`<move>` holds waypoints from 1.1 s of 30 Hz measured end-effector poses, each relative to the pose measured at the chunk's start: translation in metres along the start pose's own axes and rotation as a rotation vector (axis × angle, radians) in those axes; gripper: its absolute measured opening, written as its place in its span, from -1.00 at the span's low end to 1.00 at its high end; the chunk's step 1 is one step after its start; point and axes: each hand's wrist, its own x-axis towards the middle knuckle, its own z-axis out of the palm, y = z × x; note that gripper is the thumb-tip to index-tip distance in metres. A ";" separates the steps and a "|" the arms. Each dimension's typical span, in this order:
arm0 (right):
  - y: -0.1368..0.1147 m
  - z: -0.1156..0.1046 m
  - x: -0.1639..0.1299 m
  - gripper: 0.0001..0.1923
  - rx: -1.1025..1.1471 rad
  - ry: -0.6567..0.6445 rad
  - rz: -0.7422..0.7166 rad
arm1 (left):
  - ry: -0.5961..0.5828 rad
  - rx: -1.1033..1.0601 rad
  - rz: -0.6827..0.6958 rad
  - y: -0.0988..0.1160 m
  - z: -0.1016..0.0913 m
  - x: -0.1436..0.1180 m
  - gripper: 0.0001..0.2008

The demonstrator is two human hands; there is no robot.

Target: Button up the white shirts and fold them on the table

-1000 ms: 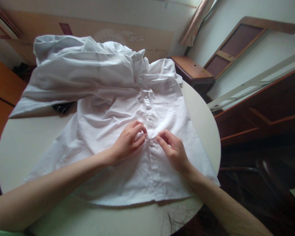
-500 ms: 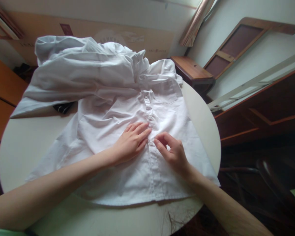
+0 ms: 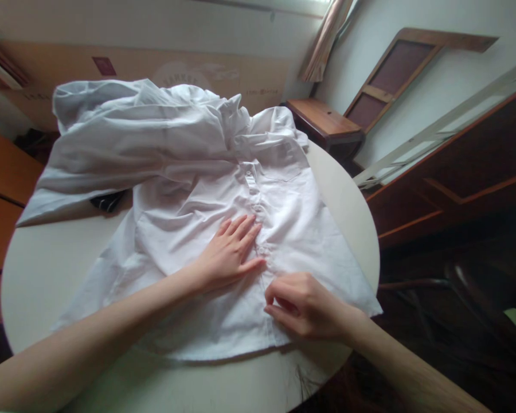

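Note:
A white button-up shirt [image 3: 189, 195] lies front side up, its button placket [image 3: 251, 180] running down the middle and one sleeve folded across the top left. My left hand [image 3: 226, 252] rests flat on the shirt, fingers spread, fingertips at the placket and thumb pointing across it. Lower down, near the hem, my right hand [image 3: 301, 304] is curled, with thumb and forefinger pinching at the placket. The button or cloth between those fingertips is too small to make out clearly. A white button [image 3: 248, 173] shows near the top of the placket.
The shirt lies on a round white table [image 3: 47, 269]. A dark striped cloth item [image 3: 107, 202] peeks out under the sleeve. Beyond stand a small wooden table [image 3: 327, 117] and a cardboard panel [image 3: 133, 66]. A dark chair [image 3: 468, 287] is at the right.
My right hand has moved down the placket toward the hem. My left hand stays on the shirt, its thumb now spread farther from the fingers. The view has shifted slightly.

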 end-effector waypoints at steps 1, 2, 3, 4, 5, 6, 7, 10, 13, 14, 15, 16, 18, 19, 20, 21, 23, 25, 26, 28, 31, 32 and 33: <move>-0.004 0.000 -0.006 -0.91 -0.009 -0.023 0.005 | -0.006 0.010 0.001 0.000 0.000 0.000 -0.32; -0.007 0.000 -0.011 -0.90 -0.022 -0.040 0.013 | -0.009 0.018 0.002 0.000 0.000 0.000 -0.30; -0.011 -0.001 -0.016 -0.88 -0.041 -0.052 0.023 | -0.012 0.024 0.003 0.000 -0.001 0.000 -0.29; -0.014 -0.001 -0.021 -0.85 -0.059 -0.063 0.029 | -0.013 0.029 0.004 0.000 -0.001 0.000 -0.27; -0.016 -0.001 -0.025 -0.83 -0.074 -0.070 0.029 | -0.013 0.032 0.004 0.000 -0.001 0.001 -0.26; -0.018 0.000 -0.028 -0.83 -0.086 -0.072 0.027 | -0.014 0.034 0.003 0.000 -0.001 0.001 -0.26; -0.019 0.000 -0.031 -0.85 -0.096 -0.066 0.023 | -0.014 0.035 0.002 0.000 -0.001 0.001 -0.26; -0.018 0.005 -0.037 -0.99 -0.119 -0.002 -0.010 | -0.019 0.034 -0.002 0.000 -0.001 0.000 -0.27; -0.018 0.007 -0.040 -0.91 -0.102 0.073 -0.059 | -0.021 0.032 -0.007 0.000 -0.002 0.000 -0.27; -0.018 0.007 -0.040 -0.90 -0.085 0.090 -0.068 | -0.020 0.032 -0.008 0.000 -0.001 0.000 -0.27; -0.020 0.006 -0.040 -0.91 -0.067 0.103 -0.075 | -0.020 0.031 -0.007 0.000 -0.001 0.000 -0.27; -0.021 0.005 -0.039 -0.92 -0.047 0.115 -0.081 | -0.020 0.031 -0.006 0.000 -0.001 0.000 -0.27; -0.026 0.002 -0.038 -0.93 -0.013 0.139 -0.100 | -0.015 0.031 -0.004 0.000 0.000 0.000 -0.27; -0.028 0.002 -0.037 -0.93 -0.003 0.151 -0.110 | -0.012 0.031 -0.002 0.000 0.001 0.000 -0.27; -0.029 0.001 -0.036 -0.93 0.000 0.160 -0.119 | -0.009 0.033 -0.001 0.000 0.001 0.000 -0.27; -0.030 0.002 -0.035 -0.93 -0.005 0.163 -0.125 | -0.006 0.035 0.000 0.000 0.002 0.000 -0.27; -0.031 0.006 -0.034 -0.92 -0.040 0.137 -0.125 | 0.003 0.040 0.001 0.000 0.002 0.000 -0.28; -0.030 0.011 -0.033 -0.90 -0.089 0.083 -0.110 | 0.014 0.047 -0.002 0.000 0.002 0.000 -0.32; -0.029 0.014 -0.033 -0.89 -0.110 0.056 -0.100 | 0.021 0.050 -0.005 0.001 0.002 0.000 -0.34; -0.029 0.018 -0.034 -0.92 -0.141 0.020 -0.082 | 0.031 0.053 -0.009 0.001 0.001 0.000 -0.37; -0.029 0.021 -0.035 -0.95 -0.183 0.011 -0.081 | 0.044 0.049 -0.010 0.001 0.001 -0.001 -0.40; -0.029 0.022 -0.035 -0.94 -0.202 0.021 -0.091 | 0.048 0.046 -0.009 0.000 0.002 -0.001 -0.40; -0.029 0.023 -0.035 -0.93 -0.223 0.034 -0.105 | 0.052 0.043 -0.008 0.000 0.002 -0.001 -0.40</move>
